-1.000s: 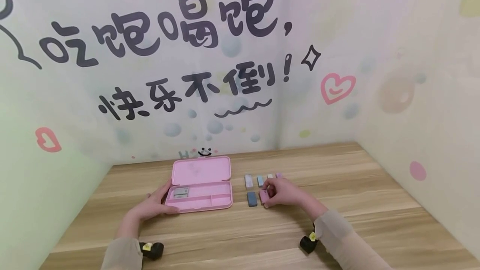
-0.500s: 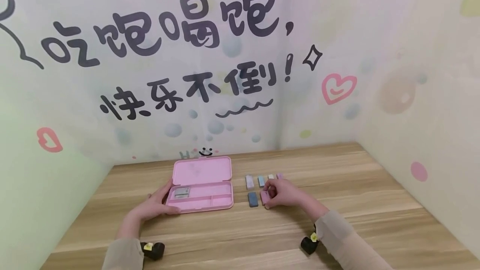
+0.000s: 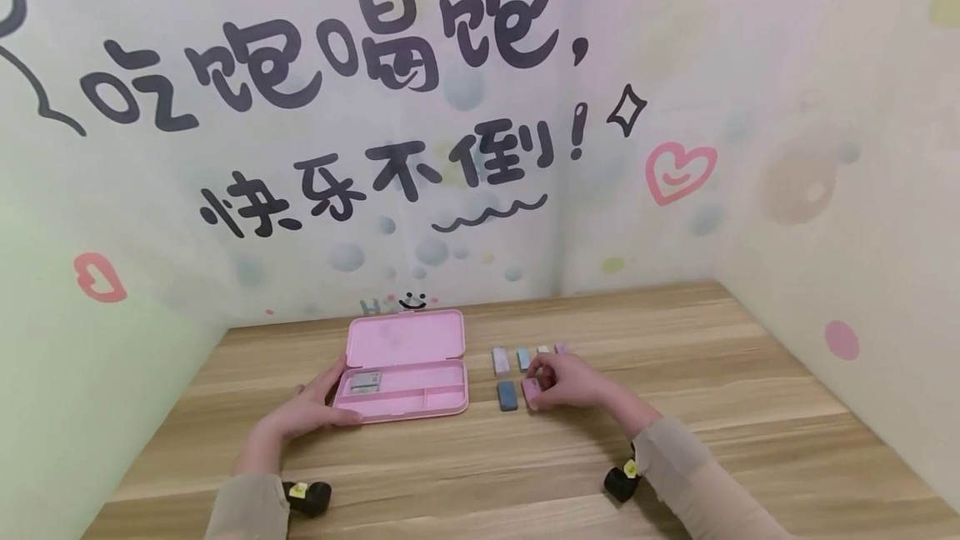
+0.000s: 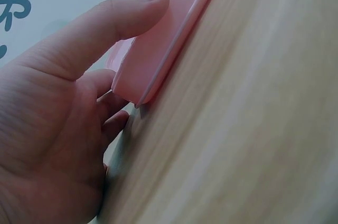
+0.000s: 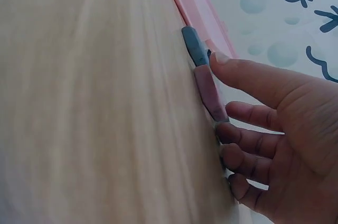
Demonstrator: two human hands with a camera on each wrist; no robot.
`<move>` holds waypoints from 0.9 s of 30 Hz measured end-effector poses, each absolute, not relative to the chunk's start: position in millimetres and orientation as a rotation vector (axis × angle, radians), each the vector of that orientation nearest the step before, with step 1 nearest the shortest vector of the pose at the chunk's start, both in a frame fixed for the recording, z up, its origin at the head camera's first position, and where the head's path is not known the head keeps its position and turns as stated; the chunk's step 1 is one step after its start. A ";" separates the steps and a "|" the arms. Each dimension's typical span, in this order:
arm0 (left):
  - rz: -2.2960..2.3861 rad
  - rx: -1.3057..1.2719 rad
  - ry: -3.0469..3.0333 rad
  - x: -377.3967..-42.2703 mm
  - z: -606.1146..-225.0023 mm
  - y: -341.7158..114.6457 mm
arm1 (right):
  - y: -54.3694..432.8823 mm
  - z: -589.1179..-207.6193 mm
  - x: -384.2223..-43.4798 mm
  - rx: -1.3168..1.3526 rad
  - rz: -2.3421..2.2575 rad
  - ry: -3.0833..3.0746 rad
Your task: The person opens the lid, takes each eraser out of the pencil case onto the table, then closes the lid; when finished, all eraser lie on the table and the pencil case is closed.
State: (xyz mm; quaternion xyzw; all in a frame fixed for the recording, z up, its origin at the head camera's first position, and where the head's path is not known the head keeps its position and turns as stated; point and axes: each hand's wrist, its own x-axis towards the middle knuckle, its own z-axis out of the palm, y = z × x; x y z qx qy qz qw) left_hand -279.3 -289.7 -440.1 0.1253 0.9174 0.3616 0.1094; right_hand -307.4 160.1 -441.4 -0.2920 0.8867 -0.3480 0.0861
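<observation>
A pink pencil case [image 3: 446,417] lies with its lid raised on the wooden table, a pale grey-green block [image 3: 366,382] in its upper left compartment. My left hand [image 3: 303,413] grips the case's left end, thumb along the front rim and fingers round the side, as the left wrist view shows. To the right, my right hand [image 3: 572,382] pinches a pink eraser [image 5: 209,91] between thumb and fingers, low at the tabletop. A dark blue eraser [image 3: 507,396] lies just left of it.
Behind the right hand stands a row of small blocks: a pale lilac one [image 3: 500,361], a light blue one [image 3: 523,358], a whitish one [image 3: 543,350] and a purple one [image 3: 561,348]. A printed wall [image 3: 405,273] rises at the table's back edge.
</observation>
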 end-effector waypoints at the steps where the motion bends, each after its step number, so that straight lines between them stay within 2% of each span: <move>1: 1.063 0.369 2.698 -279.3 -439.7 -289.6 | 159.7 -440.0 -307.6 -0.871 -1.033 2.643; 7: 1.065 0.363 2.693 -278.7 -439.3 -288.5 | 151.9 -426.7 -310.5 -0.932 -0.968 2.643; 14: 1.043 0.369 2.709 -279.8 -441.0 -289.6 | 129.0 -393.1 -315.6 -0.958 -0.789 2.712; 27: 1.045 0.347 2.715 -277.2 -438.8 -288.5 | 56.1 -366.2 -339.2 -1.080 -0.561 2.606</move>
